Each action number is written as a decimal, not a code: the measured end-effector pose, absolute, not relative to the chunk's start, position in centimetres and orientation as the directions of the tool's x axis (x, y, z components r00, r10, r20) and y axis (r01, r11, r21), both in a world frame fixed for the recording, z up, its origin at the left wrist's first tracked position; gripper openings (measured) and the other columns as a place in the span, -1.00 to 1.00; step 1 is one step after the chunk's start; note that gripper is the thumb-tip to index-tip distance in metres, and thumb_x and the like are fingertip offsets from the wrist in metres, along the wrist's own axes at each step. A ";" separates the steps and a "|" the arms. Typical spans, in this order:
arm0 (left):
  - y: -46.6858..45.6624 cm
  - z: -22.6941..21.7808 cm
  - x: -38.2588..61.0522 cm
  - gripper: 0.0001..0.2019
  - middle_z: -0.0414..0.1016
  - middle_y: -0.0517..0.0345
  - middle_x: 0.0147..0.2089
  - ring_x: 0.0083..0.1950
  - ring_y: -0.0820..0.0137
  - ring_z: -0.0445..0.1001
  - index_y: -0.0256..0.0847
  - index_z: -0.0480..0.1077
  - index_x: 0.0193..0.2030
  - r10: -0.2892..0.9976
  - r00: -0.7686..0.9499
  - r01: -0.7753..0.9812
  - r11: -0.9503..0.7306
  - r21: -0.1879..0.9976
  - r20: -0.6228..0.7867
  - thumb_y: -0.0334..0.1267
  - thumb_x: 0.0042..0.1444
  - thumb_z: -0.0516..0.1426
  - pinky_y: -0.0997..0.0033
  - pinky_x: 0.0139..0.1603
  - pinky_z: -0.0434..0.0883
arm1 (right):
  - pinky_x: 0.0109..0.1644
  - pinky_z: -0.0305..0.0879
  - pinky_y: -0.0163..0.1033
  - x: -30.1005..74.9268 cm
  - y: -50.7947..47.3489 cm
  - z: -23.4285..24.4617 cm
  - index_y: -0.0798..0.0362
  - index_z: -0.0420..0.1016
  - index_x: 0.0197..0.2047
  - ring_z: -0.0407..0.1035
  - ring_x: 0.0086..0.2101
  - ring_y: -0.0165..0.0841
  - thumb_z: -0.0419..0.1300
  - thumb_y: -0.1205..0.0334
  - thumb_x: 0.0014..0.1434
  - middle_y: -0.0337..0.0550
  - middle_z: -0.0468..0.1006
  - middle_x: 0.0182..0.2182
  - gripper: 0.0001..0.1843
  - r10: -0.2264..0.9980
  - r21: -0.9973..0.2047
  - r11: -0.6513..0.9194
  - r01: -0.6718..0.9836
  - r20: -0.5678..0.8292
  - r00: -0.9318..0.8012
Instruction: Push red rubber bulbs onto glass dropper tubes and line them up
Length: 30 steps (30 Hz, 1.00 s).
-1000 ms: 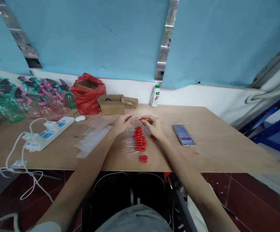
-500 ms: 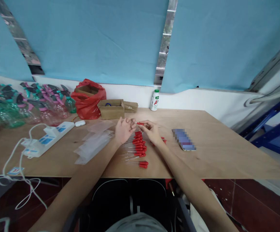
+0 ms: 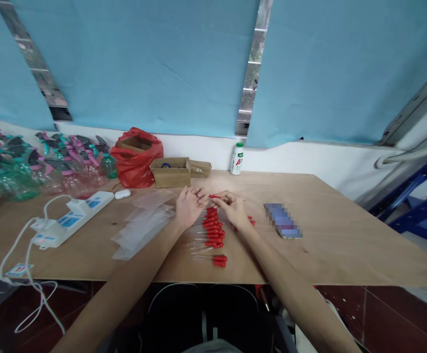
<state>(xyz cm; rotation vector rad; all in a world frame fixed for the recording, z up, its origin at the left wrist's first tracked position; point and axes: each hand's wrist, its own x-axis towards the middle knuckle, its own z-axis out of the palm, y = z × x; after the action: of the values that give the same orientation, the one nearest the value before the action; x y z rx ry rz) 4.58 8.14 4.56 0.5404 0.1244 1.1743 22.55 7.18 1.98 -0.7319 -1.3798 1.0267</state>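
Observation:
Between my hands, above the table, is a dropper [image 3: 213, 196] with a red bulb. My right hand [image 3: 232, 208] pinches it at the bulb. My left hand [image 3: 189, 207] is turned palm up, its fingers curled around the thin end, which is mostly hidden by them. Just below my hands, a row of droppers [image 3: 213, 230] with red rubber bulbs and clear tubes lies on the table, bulbs to the right. More red bulbs [image 3: 251, 221] show beside my right wrist. Left of my left forearm are flat clear plastic bags [image 3: 143, 228], overlapping one another.
On the wooden table [image 3: 346, 235] a phone [image 3: 283, 220] lies to the right. Toward the wall stand a white bottle [image 3: 237, 159], a cardboard box [image 3: 171, 174] and a red plastic bag [image 3: 134, 164]. Spray bottles [image 3: 66, 171] and a corded power strip [image 3: 73, 218] occupy the left.
The view has tilted up slightly, so everything sits lower in the picture. My hands keep nearly the same pose around the dropper, its bulb still in my right fingers.

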 end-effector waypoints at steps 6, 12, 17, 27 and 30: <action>8.1 4.5 4.6 -0.58 0.19 0.13 -0.34 -0.40 0.39 0.21 -0.18 0.21 -0.35 0.892 0.408 -0.839 0.283 0.465 0.194 -0.01 0.51 -0.12 0.38 -0.36 0.29 | -0.16 0.59 -0.16 22.8 7.0 2.1 0.06 0.65 -0.21 0.63 -0.36 -0.26 0.50 -0.07 0.13 -0.11 0.72 -0.37 -0.63 0.885 -0.887 0.444 -0.123 0.456 -0.095; 7.8 4.9 4.4 -0.56 0.18 0.14 -0.34 -0.39 0.39 0.23 -0.18 0.21 -0.35 0.889 0.423 -0.831 0.304 0.466 0.175 0.01 0.51 -0.13 0.39 -0.35 0.29 | -0.17 0.59 -0.14 22.6 7.0 2.2 0.06 0.65 -0.22 0.65 -0.36 -0.22 0.49 -0.11 0.14 -0.08 0.73 -0.37 -0.61 0.888 -0.890 0.445 -0.098 0.453 -0.080; 7.7 4.9 4.6 -0.58 0.19 0.13 -0.33 -0.39 0.38 0.23 -0.18 0.22 -0.34 0.888 0.423 -0.834 0.303 0.461 0.181 0.00 0.51 -0.12 0.38 -0.35 0.30 | -0.18 0.59 -0.15 22.5 6.7 2.6 0.07 0.65 -0.23 0.65 -0.37 -0.22 0.50 -0.13 0.12 -0.08 0.73 -0.38 -0.58 0.890 -0.891 0.445 -0.095 0.451 -0.068; 7.6 4.6 4.7 -0.60 0.20 0.12 -0.32 -0.38 0.38 0.26 -0.18 0.22 -0.33 0.891 0.413 -0.842 0.295 0.451 0.189 -0.02 0.51 -0.12 0.38 -0.34 0.33 | -0.14 0.62 -0.10 22.5 6.6 2.6 0.04 0.66 -0.23 0.65 -0.35 -0.19 0.50 -0.13 0.12 -0.08 0.73 -0.38 -0.60 0.882 -0.884 0.458 -0.097 0.465 -0.071; 7.4 4.7 4.8 -0.61 0.20 0.12 -0.33 -0.39 0.38 0.25 -0.18 0.23 -0.33 0.898 0.407 -0.835 0.291 0.466 0.167 -0.03 0.50 -0.10 0.37 -0.33 0.33 | -0.12 0.63 -0.08 22.5 6.6 2.5 0.04 0.67 -0.22 0.65 -0.36 -0.20 0.49 -0.14 0.13 -0.08 0.73 -0.37 -0.59 0.882 -0.884 0.456 -0.101 0.464 -0.076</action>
<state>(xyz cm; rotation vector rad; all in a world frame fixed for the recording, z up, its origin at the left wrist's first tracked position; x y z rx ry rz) 4.76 7.43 4.65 0.5325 0.1357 1.1598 22.54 6.63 2.55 -0.7452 -1.4103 0.9522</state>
